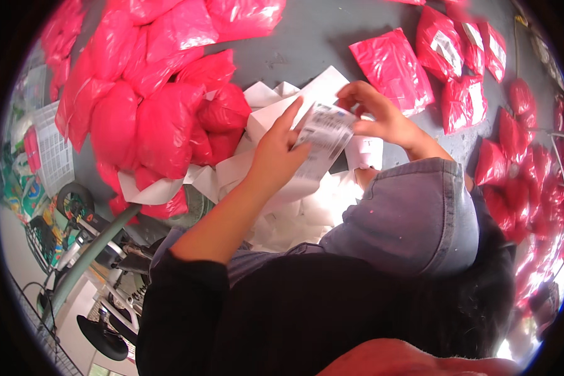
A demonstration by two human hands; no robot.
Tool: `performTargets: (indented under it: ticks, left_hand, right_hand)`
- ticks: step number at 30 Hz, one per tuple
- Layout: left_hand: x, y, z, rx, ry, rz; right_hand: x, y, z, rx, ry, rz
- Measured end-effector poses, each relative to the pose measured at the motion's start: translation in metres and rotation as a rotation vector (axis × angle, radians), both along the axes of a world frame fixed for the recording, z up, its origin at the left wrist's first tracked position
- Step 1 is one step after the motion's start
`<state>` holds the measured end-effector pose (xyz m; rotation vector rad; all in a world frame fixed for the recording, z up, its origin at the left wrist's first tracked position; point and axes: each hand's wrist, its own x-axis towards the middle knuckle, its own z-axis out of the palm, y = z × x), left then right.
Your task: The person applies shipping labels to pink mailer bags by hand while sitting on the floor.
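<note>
A printed white label (324, 133) is stretched between my two hands above a heap of white paper. My left hand (278, 150) grips its left side, with the index finger pointing up and the thumb across the paper. At the label's right edge, my right hand (377, 114) pinches it between thumb and curled fingers. Crumpled white paper strips (266, 95) spread behind and below my hands, and more pale sheets (301, 216) lie between my legs. A glossy pink plastic mailer bag (391, 70) lies flat on the floor just beyond my right hand.
Stuffed pink bags (163, 125) are piled high at the left. Several labelled pink bags (442, 44) lie at the far right, with another pile (520, 182) along the right side. A white basket (53, 147) and a parked bike or scooter (100, 269) stand at the left.
</note>
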<state>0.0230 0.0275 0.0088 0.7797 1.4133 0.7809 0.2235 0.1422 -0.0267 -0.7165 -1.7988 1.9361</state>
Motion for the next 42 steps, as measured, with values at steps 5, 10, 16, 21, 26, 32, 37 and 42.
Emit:
performTargets:
  ticks: [5,10,16,21,26,32,37,42]
  left_hand:
    - [0.04,0.037,-0.033,-0.045,-0.11,-0.004]
    - [0.055,0.055,-0.071,-0.191,-0.153,-0.107]
    - [0.076,0.07,-0.095,-0.234,0.012,-0.179]
    - [0.087,0.1,-0.122,-0.42,0.138,-0.354]
    - [0.057,0.108,-0.176,-0.695,0.014,-0.265]
    - [0.033,0.088,-0.16,-0.844,0.009,-0.299]
    - [-0.033,0.028,-0.17,-1.005,0.168,-0.304]
    - [-0.1,-0.051,-0.121,-0.521,0.618,-0.452]
  right_hand:
    - [0.006,-0.002,-0.012,-0.324,-0.326,-0.28]
    - [0.034,-0.008,-0.029,-0.369,-0.262,-0.374]
    - [0.049,-0.008,-0.047,-0.303,-0.381,-0.653]
    - [0.084,0.004,-0.091,-0.346,-0.378,-0.829]
    - [0.136,0.05,-0.15,-0.091,-0.473,-1.079]
    - [0.153,0.069,-0.185,0.425,-1.026,-1.1]
    - [0.134,0.06,-0.169,0.878,-1.293,-1.051]
    - [0.082,0.045,-0.171,0.9,-1.172,-0.67]
